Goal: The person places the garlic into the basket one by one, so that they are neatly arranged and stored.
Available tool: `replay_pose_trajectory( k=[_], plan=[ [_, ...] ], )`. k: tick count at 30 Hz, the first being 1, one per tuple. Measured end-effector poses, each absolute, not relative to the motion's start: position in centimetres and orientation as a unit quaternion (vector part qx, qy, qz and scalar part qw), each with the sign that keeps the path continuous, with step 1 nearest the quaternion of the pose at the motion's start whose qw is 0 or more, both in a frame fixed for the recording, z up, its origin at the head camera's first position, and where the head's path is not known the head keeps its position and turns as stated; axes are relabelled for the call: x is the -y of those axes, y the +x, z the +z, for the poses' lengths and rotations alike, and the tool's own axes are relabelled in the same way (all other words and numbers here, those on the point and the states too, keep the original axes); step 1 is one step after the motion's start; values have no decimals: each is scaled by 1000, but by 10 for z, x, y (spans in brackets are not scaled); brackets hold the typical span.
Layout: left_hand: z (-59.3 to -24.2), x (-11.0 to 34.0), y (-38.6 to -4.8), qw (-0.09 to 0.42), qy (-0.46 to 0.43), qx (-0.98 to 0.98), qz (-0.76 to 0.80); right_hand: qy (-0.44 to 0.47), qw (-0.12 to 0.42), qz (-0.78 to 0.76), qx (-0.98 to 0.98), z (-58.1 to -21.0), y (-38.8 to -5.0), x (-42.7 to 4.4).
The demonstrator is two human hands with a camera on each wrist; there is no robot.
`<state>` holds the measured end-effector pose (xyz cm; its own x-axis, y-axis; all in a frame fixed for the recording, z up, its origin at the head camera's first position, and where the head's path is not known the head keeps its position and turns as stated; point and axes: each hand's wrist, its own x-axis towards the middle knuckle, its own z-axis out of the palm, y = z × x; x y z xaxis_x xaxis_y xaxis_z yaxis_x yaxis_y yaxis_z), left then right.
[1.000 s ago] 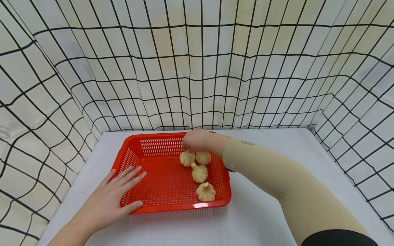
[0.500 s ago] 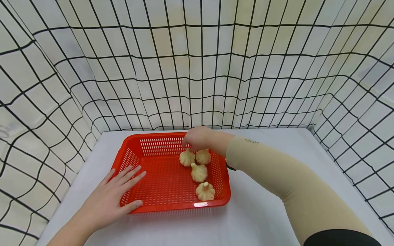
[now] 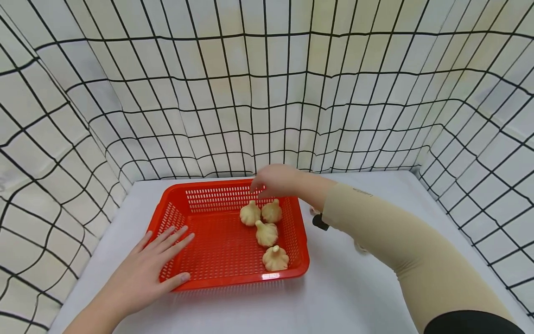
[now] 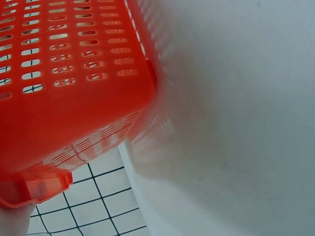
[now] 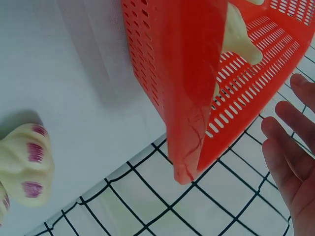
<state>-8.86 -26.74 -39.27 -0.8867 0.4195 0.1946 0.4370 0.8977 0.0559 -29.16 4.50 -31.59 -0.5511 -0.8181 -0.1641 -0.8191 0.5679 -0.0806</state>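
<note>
A red plastic basket (image 3: 221, 281) holds several garlic bulbs (image 3: 267, 233) along its right side. My left hand (image 3: 152, 266) rests spread on the basket's left rim. Above the back right of the basket hovers my right hand (image 3: 275, 181), fingers relaxed and holding nothing. Right beneath it are two bulbs, one of them a bulb (image 3: 250, 213) standing stem up. In the right wrist view my right hand (image 5: 295, 147) is beside the basket wall (image 5: 189, 93) with fingers apart. The left wrist view shows the basket's perforated outer side (image 4: 74, 93).
More garlic with purple marks (image 5: 29, 164) lies on the white table outside the basket, partly hidden by my right forearm in the head view. Black netting (image 3: 267, 106) over white sheeting stands behind and on both sides of the white table (image 3: 354, 287).
My right hand has let go of the bulb at the back and lifted slightly up and right. The head view has shifted a little; my left hand stays on the rim.
</note>
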Motion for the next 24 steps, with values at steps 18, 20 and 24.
replay_pose_trajectory(
  k=[18, 20, 24],
  plan=[
    [-395, 270, -90, 98, -226, 968, -47, -420, 48, -105, -900, -314, -278, -114],
    [-396, 270, -90, 97, -225, 968, -47, -412, 51, -106, -904, -316, -274, -122],
    [-396, 270, -90, 95, -224, 969, -47, -402, 50, -110, -908, -323, -269, -140]
  ],
)
